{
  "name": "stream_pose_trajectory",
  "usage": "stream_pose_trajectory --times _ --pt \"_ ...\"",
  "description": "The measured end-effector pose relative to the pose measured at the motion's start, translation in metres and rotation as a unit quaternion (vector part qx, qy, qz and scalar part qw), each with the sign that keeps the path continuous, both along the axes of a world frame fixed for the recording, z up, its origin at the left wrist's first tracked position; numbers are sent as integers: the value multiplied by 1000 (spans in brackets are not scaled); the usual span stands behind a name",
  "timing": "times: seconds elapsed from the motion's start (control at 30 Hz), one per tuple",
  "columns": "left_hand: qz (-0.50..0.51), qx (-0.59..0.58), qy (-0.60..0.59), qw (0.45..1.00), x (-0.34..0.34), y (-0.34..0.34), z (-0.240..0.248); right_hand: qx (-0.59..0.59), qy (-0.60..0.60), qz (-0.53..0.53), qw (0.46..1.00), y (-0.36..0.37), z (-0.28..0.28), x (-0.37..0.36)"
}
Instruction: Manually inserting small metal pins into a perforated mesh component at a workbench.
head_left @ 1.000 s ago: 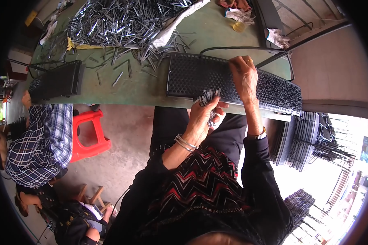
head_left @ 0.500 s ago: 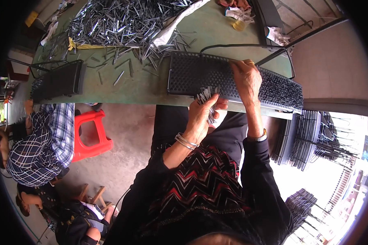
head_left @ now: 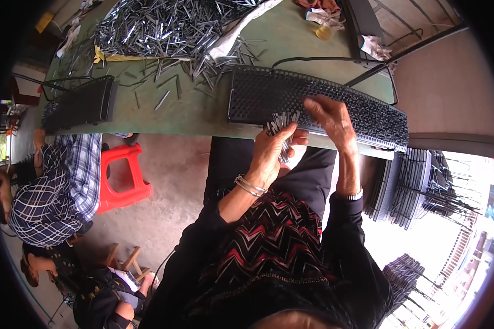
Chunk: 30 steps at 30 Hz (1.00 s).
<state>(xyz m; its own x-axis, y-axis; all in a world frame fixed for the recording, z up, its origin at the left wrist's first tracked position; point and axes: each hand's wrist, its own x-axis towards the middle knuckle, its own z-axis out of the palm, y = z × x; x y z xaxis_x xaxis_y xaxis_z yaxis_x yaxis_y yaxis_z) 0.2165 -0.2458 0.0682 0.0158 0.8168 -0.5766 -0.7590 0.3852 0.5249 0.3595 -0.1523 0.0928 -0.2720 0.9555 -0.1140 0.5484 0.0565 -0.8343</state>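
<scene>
A bundle of thin grey metal strips (head_left: pixel 281 125) stands in my left hand (head_left: pixel 269 153), its fingers closed round it, just at the front edge of a long black perforated panel (head_left: pixel 258 93). Over the middle of that panel hovers my right hand (head_left: pixel 337 123), slightly blurred, with finger and thumb apart and no strip visible between them. The panel lies on the green table, its holes bare toward the left. Toward its right end, many short dark pieces (head_left: pixel 376 118) stand densely in the holes.
A large heap of loose strips (head_left: pixel 164 27) lies on a sheet at the table's back, with strays around it. Another black panel (head_left: pixel 79 104) is at the left, near a person in checked clothing (head_left: pixel 44 203). A red stool (head_left: pixel 123 178) stands on the floor; stacked panels (head_left: pixel 403 186) are at right.
My right hand has lifted off the panel's surface, its fingers coming down toward the bundle and loosening. My left hand stays nearly in place with the strips.
</scene>
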Motion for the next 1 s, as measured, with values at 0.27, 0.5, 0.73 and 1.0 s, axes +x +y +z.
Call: stream_pose_trajectory --times 0.27,0.5,0.73,1.0 --pt "-63 23 41 997 2 2 -2 -125 112 98 981 -13 6 6" --pt "-10 -19 -21 1000 4 2 -12 24 111 -40 993 0 6 3" --pt "-70 -29 -112 991 7 3 -16 192 65 -174 964 25 -28 -21" --pt "-42 -31 -124 991 8 0 -16 235 3 -167 958 26 -38 -32"
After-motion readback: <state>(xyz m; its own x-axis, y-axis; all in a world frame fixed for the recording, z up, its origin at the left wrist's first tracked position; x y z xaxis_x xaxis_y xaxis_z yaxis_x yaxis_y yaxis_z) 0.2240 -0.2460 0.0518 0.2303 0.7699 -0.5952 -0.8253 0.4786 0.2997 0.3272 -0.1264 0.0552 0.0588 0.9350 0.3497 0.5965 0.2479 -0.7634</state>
